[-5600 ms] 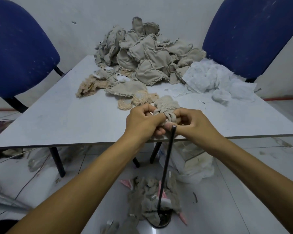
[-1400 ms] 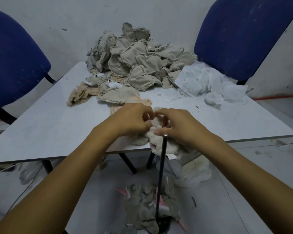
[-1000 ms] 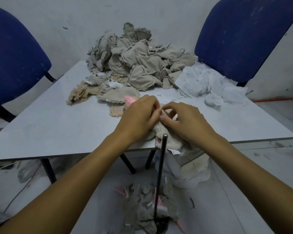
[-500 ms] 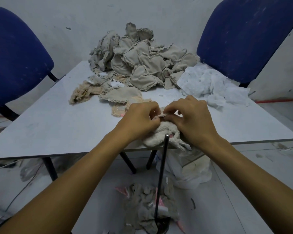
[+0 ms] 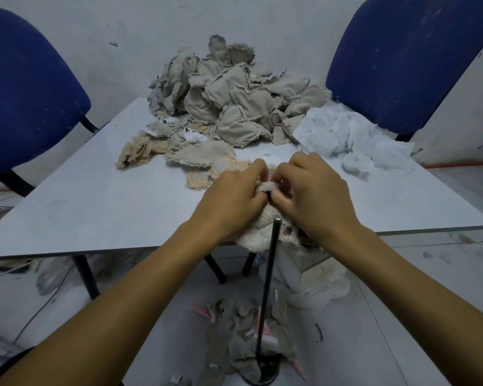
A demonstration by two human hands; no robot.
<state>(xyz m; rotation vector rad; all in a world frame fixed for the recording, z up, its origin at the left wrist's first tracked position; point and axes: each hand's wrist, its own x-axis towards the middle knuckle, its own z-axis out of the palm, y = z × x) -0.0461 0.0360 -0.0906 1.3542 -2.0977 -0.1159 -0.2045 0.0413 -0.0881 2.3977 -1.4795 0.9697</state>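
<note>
Both hands work a cream fleece fabric piece (image 5: 258, 232) at the near edge of the grey table (image 5: 95, 207). My left hand (image 5: 232, 201) pinches a fold of it from the left. My right hand (image 5: 315, 196) pinches the same fold from the right, fingers curled. Most of the piece lies hidden under my palms and droops over the table edge. A thin black rod (image 5: 268, 296) stands upright from the floor, its tip just below the fabric.
A heap of beige sewn fabric shells (image 5: 229, 98) fills the far middle of the table, with white stuffing (image 5: 349, 135) to its right and tan scraps (image 5: 142, 151) to its left. Blue chairs (image 5: 25, 87) flank the table. Finished grey pieces (image 5: 240, 335) lie on the floor.
The fabric was turned over from its beige side to its cream fleece side and lowered onto the table edge. Both hands shifted slightly away and kept pinching its upper fold.
</note>
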